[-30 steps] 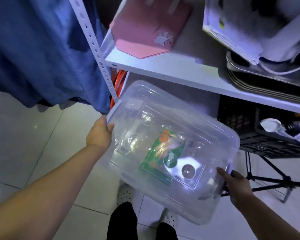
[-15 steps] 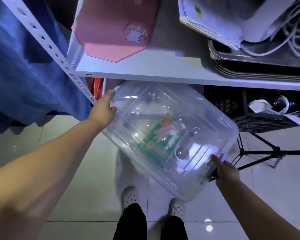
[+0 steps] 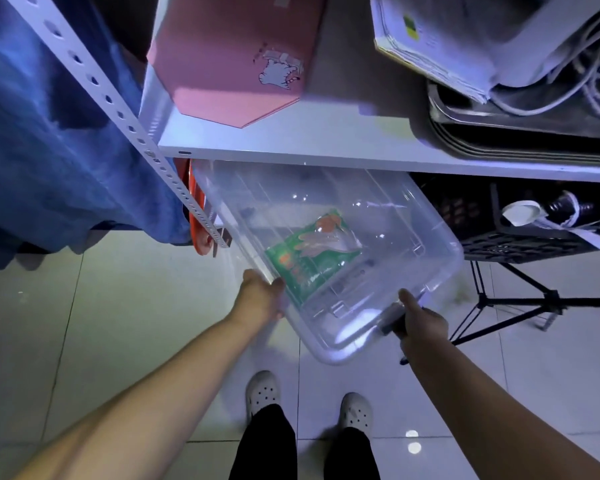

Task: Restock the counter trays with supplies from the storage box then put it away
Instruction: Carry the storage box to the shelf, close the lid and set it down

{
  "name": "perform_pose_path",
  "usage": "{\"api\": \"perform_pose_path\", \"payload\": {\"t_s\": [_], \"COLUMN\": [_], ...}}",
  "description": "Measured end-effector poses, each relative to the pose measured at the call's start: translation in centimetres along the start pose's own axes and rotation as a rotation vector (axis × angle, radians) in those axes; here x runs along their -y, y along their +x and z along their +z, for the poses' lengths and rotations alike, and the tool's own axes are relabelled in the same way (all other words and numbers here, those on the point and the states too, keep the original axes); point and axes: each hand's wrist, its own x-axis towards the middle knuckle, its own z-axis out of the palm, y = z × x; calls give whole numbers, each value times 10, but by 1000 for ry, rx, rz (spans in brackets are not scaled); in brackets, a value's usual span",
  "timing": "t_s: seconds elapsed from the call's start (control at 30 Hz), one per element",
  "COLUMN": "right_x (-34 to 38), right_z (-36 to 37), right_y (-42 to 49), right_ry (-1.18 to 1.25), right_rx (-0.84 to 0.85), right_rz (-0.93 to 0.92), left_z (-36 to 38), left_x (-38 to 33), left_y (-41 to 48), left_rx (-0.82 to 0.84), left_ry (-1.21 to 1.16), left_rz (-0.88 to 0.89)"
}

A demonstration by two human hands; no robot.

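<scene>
A clear plastic storage box (image 3: 378, 216) with a lid is tilted, its far end under the white shelf board (image 3: 326, 147) and its near end sticking out over the floor. A green packet (image 3: 305, 258) lies inside it. My left hand (image 3: 260, 299) grips the box's near left edge. My right hand (image 3: 420, 320) grips the near right corner at the dark latch handle.
A black crate (image 3: 520, 237) with cables stands under the shelf to the right. A tripod's legs (image 3: 510, 306) spread on the floor at right. A perforated shelf post (image 3: 125, 123), blue cloth (image 3: 49, 133) and an orange item (image 3: 198, 230) are at left. A pink box (image 3: 236, 57) and papers (image 3: 430, 43) sit on the shelf.
The box has moved farther under the shelf. My left hand has shifted from the box's far left corner to its near left edge. My right hand stays on the near right handle.
</scene>
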Motion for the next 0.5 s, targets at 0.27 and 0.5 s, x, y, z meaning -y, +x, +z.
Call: {"api": "perform_pose_path", "payload": {"t_s": [0.27,0.5], "right_x": [18,36], "right_z": [68,141], "right_y": [-39,-72], "right_ry": [323,553], "right_rx": [169,435], "right_rz": [98,263], "left_z": [-45,-54], "left_x": [-26,-4], "left_y": [21,16], "left_rx": [-50,-76], "left_ry": [-95,-245], "left_rz": [190,26]}}
